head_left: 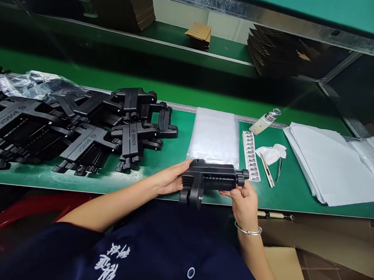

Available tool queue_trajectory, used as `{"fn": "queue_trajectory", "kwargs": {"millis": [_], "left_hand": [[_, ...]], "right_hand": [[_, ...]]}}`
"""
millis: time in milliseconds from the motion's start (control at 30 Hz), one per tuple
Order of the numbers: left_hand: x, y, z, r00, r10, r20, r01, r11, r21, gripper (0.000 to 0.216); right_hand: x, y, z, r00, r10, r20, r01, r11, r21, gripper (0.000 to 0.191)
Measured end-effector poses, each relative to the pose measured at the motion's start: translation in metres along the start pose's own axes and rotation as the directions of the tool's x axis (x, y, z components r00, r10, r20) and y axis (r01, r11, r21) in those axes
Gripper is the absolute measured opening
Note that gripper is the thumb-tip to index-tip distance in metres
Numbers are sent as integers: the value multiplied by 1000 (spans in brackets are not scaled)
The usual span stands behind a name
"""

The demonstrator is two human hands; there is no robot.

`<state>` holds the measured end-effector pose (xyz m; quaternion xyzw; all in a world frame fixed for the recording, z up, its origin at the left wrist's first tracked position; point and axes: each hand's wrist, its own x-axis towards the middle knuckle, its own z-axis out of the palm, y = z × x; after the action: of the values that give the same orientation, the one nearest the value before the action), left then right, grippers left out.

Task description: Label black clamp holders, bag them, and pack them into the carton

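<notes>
Between my two hands is a black plastic clamp-type mount (218,177), held level over the front edge of the green bench. My left hand (174,179) grips its jaw end, with the fingers partly hidden behind it. At the other end, my right hand (243,197) has thumb and fingers around the part by the small knobs. Just behind the mount lies a stack of clear plastic bags (215,135). To the right of the bags is a strip of printed labels (251,156). Similar black mounts marked BOSCH (132,141) are piled on the left.
A bottle with a metal top (265,122) stands behind the labels. Near it lie crumpled white tissue (271,153), a pen-like tool (267,171) and tweezers (279,169). White sheets (333,160) are stacked at right. Clear plastic wrap (39,85) rests on the mounts. Cardboard (199,34) sits on the shelf.
</notes>
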<state>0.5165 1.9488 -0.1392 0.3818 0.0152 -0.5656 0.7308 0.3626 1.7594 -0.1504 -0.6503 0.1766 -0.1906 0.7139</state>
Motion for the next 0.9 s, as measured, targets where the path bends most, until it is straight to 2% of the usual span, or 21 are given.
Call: {"fn": "queue_trajectory", "kwargs": {"millis": [100, 267, 367, 433, 500, 567, 633, 700, 800, 867, 900], "left_hand": [[4, -10, -2, 994, -97, -60, 89, 989, -119, 36], [5, -14, -5, 986, -158, -58, 145, 972, -183, 32], [9, -9, -7, 985, -172, -24, 165, 971, -174, 29], [16, -7, -9, 982, -186, 8, 186, 974, -132, 31], [25, -6, -13, 980, -199, 22, 200, 976, -85, 34], [36, -7, -17, 980, -199, 0, 198, 978, -63, 33], [44, -9, -21, 980, -199, -27, 196, 978, -67, 30], [48, -12, -22, 980, -196, -20, 194, 978, -77, 28], [50, -12, -23, 975, -221, 1, 221, 972, -82, 32], [50, -10, -24, 973, -232, -9, 231, 970, -73, 35], [51, -8, -26, 981, -193, -28, 191, 979, -69, 35]], "right_hand": [[3, -1, 7, 997, 63, -41, -62, 998, 22, 40], [5, 3, 7, 994, 88, -69, -87, 996, 14, 42], [3, 0, 7, 998, 21, -63, -24, 999, -34, 38], [0, -5, 10, 996, -82, -33, 76, 983, -170, 35], [-4, -11, 18, 972, -227, 55, 230, 889, -397, 34], [-7, -16, 28, 907, -375, 190, 412, 702, -581, 34], [-9, -18, 38, 821, -484, 302, 548, 525, -651, 35], [-11, -19, 45, 771, -532, 351, 605, 438, -665, 37], [-9, -19, 44, 779, -507, 368, 602, 442, -665, 40], [1, -19, 30, 809, -432, 398, 583, 505, -637, 44], [9, -19, 18, 835, -382, 395, 549, 553, -627, 45]]}}
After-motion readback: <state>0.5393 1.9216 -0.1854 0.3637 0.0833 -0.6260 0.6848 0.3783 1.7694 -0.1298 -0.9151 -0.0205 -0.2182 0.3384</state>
